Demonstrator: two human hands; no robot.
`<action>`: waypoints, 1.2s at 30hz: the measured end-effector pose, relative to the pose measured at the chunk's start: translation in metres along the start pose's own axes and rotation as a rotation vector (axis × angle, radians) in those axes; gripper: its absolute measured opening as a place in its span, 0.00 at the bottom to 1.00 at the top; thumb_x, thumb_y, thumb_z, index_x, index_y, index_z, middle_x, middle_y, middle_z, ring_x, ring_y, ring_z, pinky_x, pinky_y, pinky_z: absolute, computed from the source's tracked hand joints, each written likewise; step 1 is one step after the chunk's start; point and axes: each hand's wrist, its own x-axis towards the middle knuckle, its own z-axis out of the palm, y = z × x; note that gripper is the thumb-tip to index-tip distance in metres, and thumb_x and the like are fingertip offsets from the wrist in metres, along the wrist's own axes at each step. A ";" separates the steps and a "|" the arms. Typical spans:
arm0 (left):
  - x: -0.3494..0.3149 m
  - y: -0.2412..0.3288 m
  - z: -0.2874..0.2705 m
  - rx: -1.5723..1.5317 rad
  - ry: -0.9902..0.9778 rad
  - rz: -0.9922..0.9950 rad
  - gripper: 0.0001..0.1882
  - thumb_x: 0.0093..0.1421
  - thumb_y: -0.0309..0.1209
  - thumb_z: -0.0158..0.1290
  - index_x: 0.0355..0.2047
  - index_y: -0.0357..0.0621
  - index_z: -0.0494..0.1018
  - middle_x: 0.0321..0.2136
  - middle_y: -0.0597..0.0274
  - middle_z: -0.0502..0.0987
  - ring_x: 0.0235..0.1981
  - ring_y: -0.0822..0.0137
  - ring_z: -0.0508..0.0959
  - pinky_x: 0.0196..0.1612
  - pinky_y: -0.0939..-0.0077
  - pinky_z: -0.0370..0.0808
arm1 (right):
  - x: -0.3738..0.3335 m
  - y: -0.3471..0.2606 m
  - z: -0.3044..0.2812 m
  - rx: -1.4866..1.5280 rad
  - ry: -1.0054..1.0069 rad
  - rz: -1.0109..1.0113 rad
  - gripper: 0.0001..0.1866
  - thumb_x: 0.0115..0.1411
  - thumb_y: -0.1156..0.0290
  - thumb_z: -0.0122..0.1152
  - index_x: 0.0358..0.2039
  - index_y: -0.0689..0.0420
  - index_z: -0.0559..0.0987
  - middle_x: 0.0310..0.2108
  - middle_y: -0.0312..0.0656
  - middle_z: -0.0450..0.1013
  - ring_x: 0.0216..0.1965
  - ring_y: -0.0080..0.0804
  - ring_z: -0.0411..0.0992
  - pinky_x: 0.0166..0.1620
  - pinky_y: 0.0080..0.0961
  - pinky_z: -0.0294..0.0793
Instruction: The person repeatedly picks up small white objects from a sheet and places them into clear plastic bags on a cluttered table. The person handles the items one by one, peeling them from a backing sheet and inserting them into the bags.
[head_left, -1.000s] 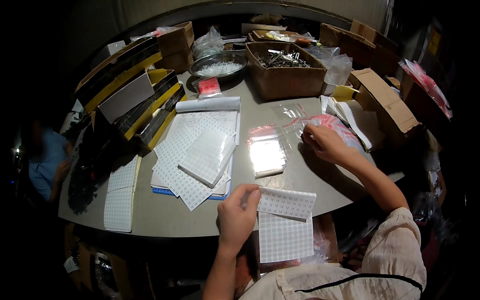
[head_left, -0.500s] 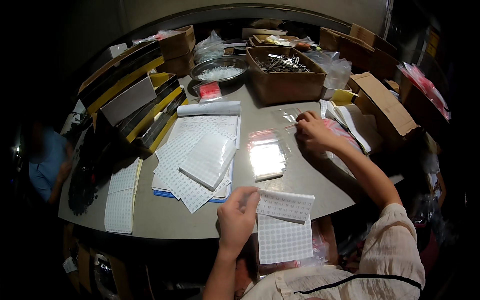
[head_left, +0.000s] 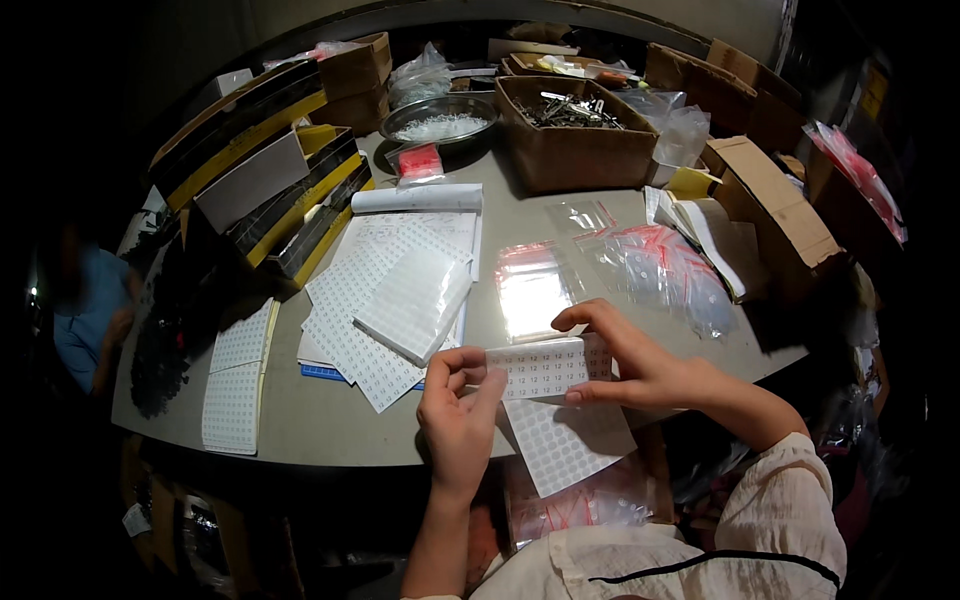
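Observation:
My left hand (head_left: 462, 410) is closed on the left end of a folded sticker sheet (head_left: 540, 370), thumb in front. Rows of small printed round labels cover its upper fold. The lower flap (head_left: 565, 440) hangs below with rows of pale circles. Over the sheet's right end is my right hand (head_left: 640, 365), thumb and forefinger spread apart, the thumb tip at the lower edge of the fold. Just beyond lies a stack of clear zip bags (head_left: 535, 290). Farther right, several zip bags with red seals (head_left: 660, 265) lie overlapping, small round labels on some.
Loose label sheets and a bagged stack (head_left: 415, 305) lie on a clipboard at left. Behind stand a metal bowl (head_left: 440, 125) of clear pieces and a carton (head_left: 575, 165) of metal parts. Black-yellow boxes (head_left: 290, 220) line the left; a person (head_left: 90, 320) is beyond.
My right hand has come back from the zip bags at right to the sticker sheet. My left hand has raised the sheet slightly, and its lower flap now slants.

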 end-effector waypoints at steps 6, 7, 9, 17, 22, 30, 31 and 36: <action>0.004 0.001 -0.001 0.077 -0.139 -0.029 0.17 0.63 0.19 0.62 0.50 0.33 0.73 0.41 0.53 0.82 0.39 0.72 0.83 0.38 0.82 0.81 | 0.011 0.012 0.015 0.176 0.006 0.066 0.34 0.61 0.68 0.76 0.63 0.57 0.67 0.57 0.41 0.67 0.58 0.27 0.68 0.57 0.27 0.73; 0.004 0.003 -0.001 0.078 -0.138 -0.049 0.15 0.62 0.20 0.63 0.49 0.33 0.74 0.40 0.54 0.82 0.38 0.72 0.83 0.38 0.81 0.80 | 0.011 0.013 0.015 0.246 0.009 0.096 0.31 0.62 0.69 0.75 0.61 0.58 0.68 0.55 0.40 0.69 0.56 0.26 0.69 0.55 0.26 0.74; 0.003 0.011 0.000 0.080 -0.138 -0.088 0.12 0.62 0.20 0.64 0.45 0.33 0.76 0.37 0.57 0.83 0.37 0.74 0.82 0.37 0.81 0.80 | 0.010 0.014 0.012 0.386 0.018 0.158 0.24 0.63 0.71 0.74 0.56 0.59 0.72 0.49 0.38 0.73 0.52 0.23 0.72 0.51 0.24 0.76; 0.001 0.015 -0.004 0.044 -0.201 -0.153 0.04 0.60 0.21 0.66 0.34 0.35 0.81 0.27 0.66 0.82 0.31 0.80 0.79 0.34 0.84 0.73 | 0.000 -0.001 -0.003 0.652 0.008 0.259 0.10 0.63 0.76 0.72 0.41 0.62 0.79 0.37 0.36 0.80 0.43 0.22 0.78 0.46 0.21 0.76; 0.000 0.016 -0.001 0.093 -0.208 -0.107 0.03 0.61 0.20 0.66 0.35 0.34 0.82 0.27 0.67 0.82 0.30 0.79 0.79 0.35 0.83 0.73 | -0.004 0.004 -0.004 0.716 0.004 0.329 0.06 0.63 0.77 0.72 0.36 0.62 0.80 0.32 0.36 0.81 0.41 0.21 0.78 0.46 0.21 0.75; -0.004 0.007 0.001 0.188 -0.121 0.025 0.03 0.60 0.19 0.65 0.34 0.34 0.83 0.28 0.64 0.83 0.30 0.77 0.80 0.35 0.81 0.75 | -0.001 0.007 -0.015 0.005 0.024 0.075 0.10 0.63 0.73 0.71 0.40 0.61 0.79 0.37 0.40 0.79 0.40 0.28 0.78 0.44 0.29 0.77; -0.005 0.006 0.002 0.231 -0.116 0.045 0.03 0.60 0.18 0.65 0.34 0.34 0.83 0.28 0.63 0.83 0.30 0.76 0.80 0.35 0.81 0.75 | 0.000 0.006 -0.018 -0.145 0.044 -0.046 0.10 0.63 0.73 0.70 0.42 0.60 0.78 0.39 0.41 0.79 0.41 0.30 0.78 0.44 0.31 0.77; -0.004 0.003 0.003 0.314 -0.118 0.147 0.02 0.60 0.16 0.63 0.33 0.33 0.83 0.26 0.67 0.82 0.28 0.81 0.77 0.31 0.85 0.71 | 0.006 -0.013 -0.024 -0.314 -0.068 -0.122 0.08 0.65 0.76 0.64 0.44 0.59 0.77 0.40 0.45 0.75 0.41 0.44 0.77 0.44 0.37 0.77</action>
